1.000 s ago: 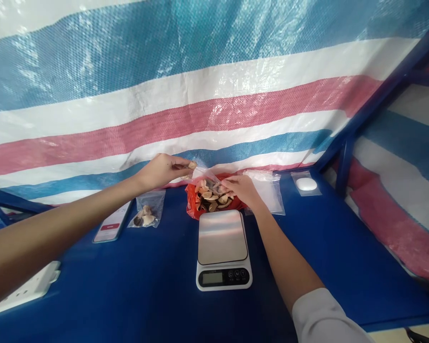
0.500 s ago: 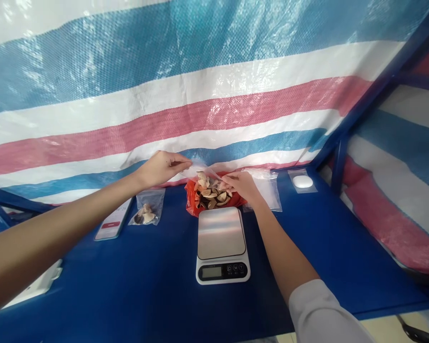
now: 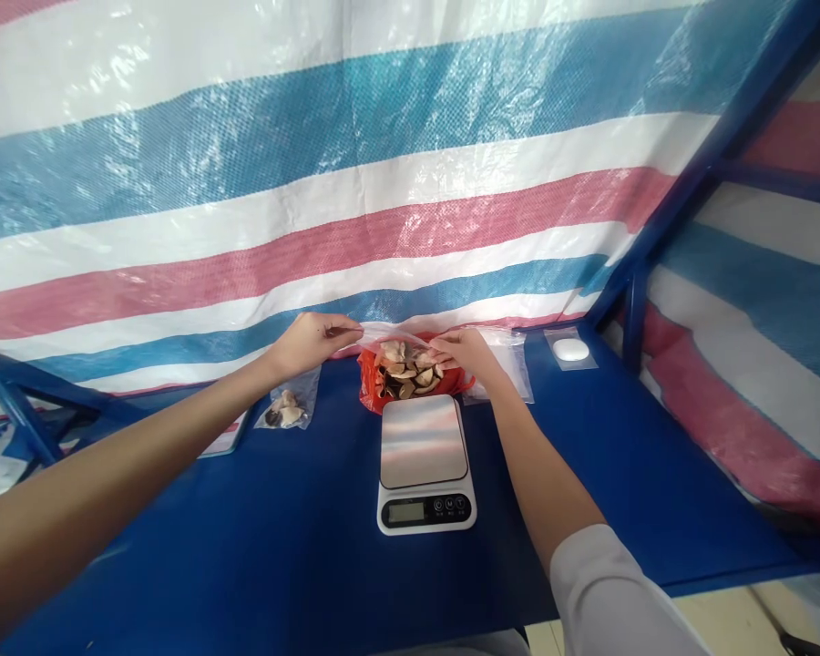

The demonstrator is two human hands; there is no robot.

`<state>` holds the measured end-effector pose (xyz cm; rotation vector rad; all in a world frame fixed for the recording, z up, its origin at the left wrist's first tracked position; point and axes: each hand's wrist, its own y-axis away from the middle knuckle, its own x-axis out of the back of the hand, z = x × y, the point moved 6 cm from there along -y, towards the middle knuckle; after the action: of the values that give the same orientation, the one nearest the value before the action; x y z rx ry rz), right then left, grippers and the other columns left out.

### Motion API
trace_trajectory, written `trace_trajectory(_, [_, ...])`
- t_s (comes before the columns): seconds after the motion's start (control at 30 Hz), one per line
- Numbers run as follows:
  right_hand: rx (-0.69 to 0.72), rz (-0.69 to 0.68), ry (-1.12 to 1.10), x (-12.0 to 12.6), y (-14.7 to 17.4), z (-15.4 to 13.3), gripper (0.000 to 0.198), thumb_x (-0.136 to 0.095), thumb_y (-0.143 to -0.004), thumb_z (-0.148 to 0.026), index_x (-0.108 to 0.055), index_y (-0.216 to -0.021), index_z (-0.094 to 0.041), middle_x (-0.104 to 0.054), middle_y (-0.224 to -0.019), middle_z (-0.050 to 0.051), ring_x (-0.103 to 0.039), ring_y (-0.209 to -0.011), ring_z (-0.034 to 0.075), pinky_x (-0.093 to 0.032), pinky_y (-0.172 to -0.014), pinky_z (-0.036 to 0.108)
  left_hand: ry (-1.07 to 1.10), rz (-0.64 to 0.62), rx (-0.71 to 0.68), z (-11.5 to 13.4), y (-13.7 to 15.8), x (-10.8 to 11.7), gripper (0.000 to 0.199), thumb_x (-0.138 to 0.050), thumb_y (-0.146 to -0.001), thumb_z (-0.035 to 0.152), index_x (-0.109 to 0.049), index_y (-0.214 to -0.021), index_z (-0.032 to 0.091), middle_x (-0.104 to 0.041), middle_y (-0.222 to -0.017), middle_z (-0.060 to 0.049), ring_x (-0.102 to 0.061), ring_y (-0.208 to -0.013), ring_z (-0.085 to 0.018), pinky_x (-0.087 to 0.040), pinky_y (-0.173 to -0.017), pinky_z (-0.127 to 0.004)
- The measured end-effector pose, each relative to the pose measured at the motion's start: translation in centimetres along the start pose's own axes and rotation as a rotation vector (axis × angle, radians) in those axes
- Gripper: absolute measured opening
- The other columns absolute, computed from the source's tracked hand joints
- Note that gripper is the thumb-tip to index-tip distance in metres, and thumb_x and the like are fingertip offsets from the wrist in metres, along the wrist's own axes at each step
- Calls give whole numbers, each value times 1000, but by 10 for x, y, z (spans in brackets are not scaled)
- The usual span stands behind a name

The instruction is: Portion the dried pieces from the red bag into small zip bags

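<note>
My left hand point(image 3: 320, 339) pinches the left end of a clear plastic bag's point(image 3: 394, 332) top edge. At the other end, the closed fingers of my right hand point(image 3: 468, 353) grip the same bag. Just below it, a red plastic bag point(image 3: 373, 394) lies open with many dried mushroom slices point(image 3: 410, 372) in it. Whether some pale slices are inside the clear bag, I cannot tell. In front of the red bag stands a white kitchen scale point(image 3: 427, 465) with a bare metal plate. Left of it lies a small clear bag point(image 3: 301, 401) with a few mushroom pieces.
A phone point(image 3: 225, 439) lies partly under my left forearm. Flat clear bags point(image 3: 512, 364) are right of my right hand, and a white oval object point(image 3: 570, 350) sits farther right. A striped tarp point(image 3: 355, 219) and blue frame bars point(image 3: 656, 246) border the blue table point(image 3: 280, 538).
Both hands have drawn the clear bag's edge straighter and more level between them; my left hand has come slightly lower. The camera view has tilted up a little.
</note>
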<state>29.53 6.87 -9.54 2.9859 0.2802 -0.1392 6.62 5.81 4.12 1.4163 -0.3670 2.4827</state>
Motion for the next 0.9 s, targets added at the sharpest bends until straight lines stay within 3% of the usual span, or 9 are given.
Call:
trace_trajectory(0.4, [3, -46, 16, -7, 5, -5, 18, -72, -80, -33, -78, -76, -16, -78, -79, 7, -69, -68, 15, -57, -58, 21, 68, 73, -37, 23, -13, 11, 46, -65, -78, 61, -76, -89, 18, -75, -81, -6, -67, -75, -20, -53, -72, -28])
trace_trajectory(0.9, [-12, -16, -19, 8, 4, -5, 14, -75, -78, -32, -77, -77, -17, -77, -75, 5, -71, -66, 16, -60, -61, 24, 149, 48, -24, 25, -18, 8, 40, -66, -78, 56, -75, -86, 17, -74, -81, -7, -68, -76, -21, -54, -74, -31])
